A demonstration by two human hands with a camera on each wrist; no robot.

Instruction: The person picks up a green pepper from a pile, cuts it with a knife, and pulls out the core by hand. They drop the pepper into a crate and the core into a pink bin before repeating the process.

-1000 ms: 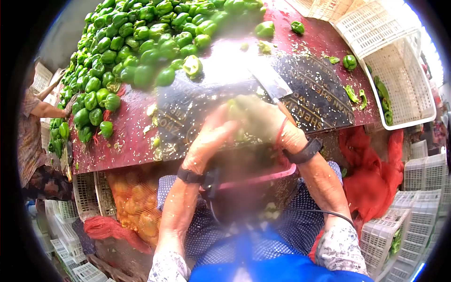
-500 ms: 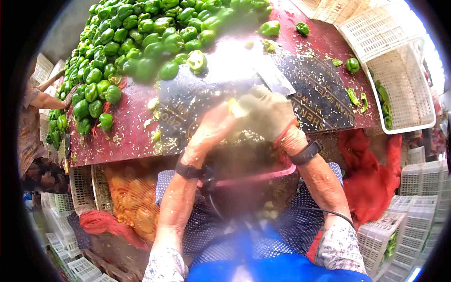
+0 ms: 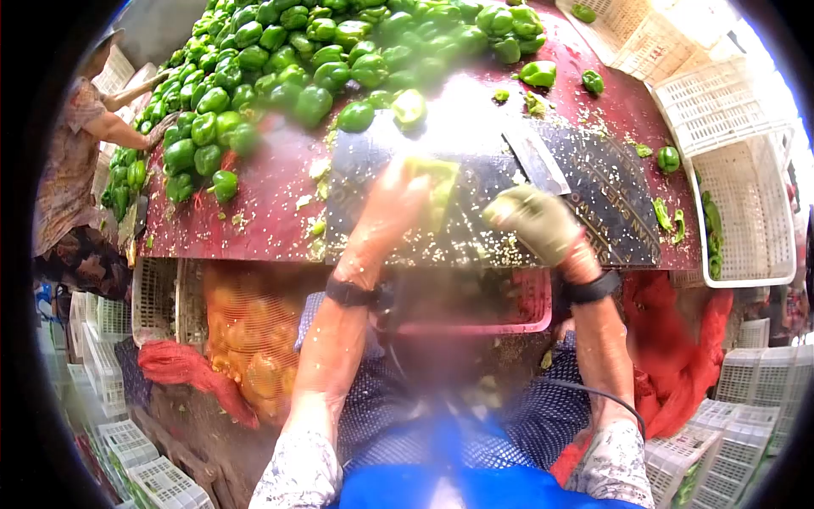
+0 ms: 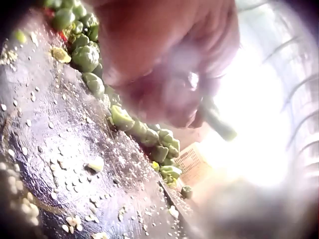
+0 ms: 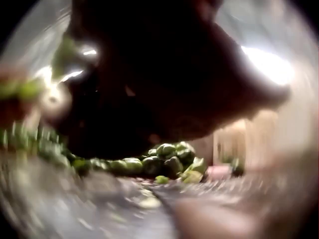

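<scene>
Right hand [image 3: 536,227] moved away, grip unclear; left hand [image 3: 394,204] grips blurred, pale-green pepper [image 3: 439,188].

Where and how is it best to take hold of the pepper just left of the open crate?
I would grip the pepper by its rounded sides, coming down from above. It lies apart from the pile with nothing over it, but the crate is close on its right.

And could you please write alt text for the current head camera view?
A person's left hand holds a green pepper piece over a dark, seed-strewn board, with the gloved right hand to its right. A knife lies just beyond the right hand; a pile of whole green peppers covers the table's far left.
</scene>
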